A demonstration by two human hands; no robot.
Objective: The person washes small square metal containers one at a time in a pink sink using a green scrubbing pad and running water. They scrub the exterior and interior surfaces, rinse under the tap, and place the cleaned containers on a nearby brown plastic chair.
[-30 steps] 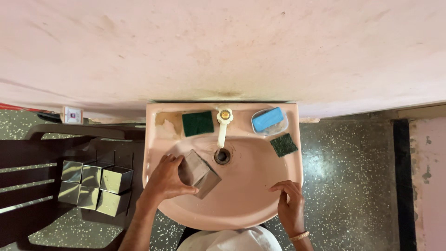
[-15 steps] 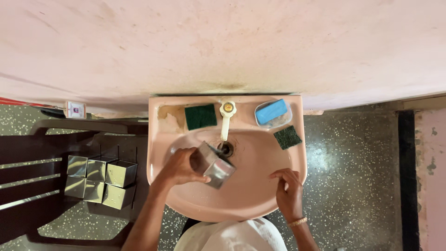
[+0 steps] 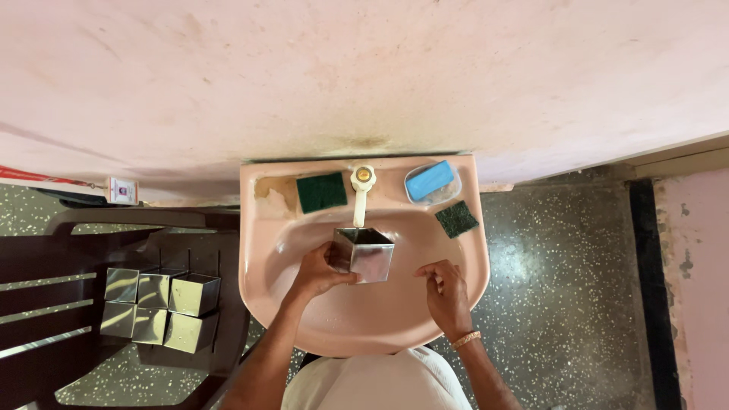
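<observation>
My left hand [image 3: 317, 270] grips a square steel container [image 3: 364, 253] and holds it upright over the middle of the pink wash basin [image 3: 266, 262], just under the cream tap [image 3: 360, 193]. My right hand [image 3: 446, 292] hovers inside the basin to the right of the container, fingers loosely curled, holding nothing. A green scouring pad [image 3: 321, 191] lies on the basin's back ledge left of the tap. A second green pad [image 3: 456, 219] sits on the right rim. A blue soap bar [image 3: 429, 181] rests in a clear dish at the back right.
Several more square steel containers [image 3: 162, 307] stand grouped on a dark plastic chair [image 3: 76, 266] to the left of the basin. A pink wall [image 3: 364, 76] runs behind. Speckled dark floor [image 3: 562, 304] lies to the right.
My left hand has turned the steel container from tilted to upright and brought it under the tap. My right hand has lifted off the basin's front rim and moved inward.
</observation>
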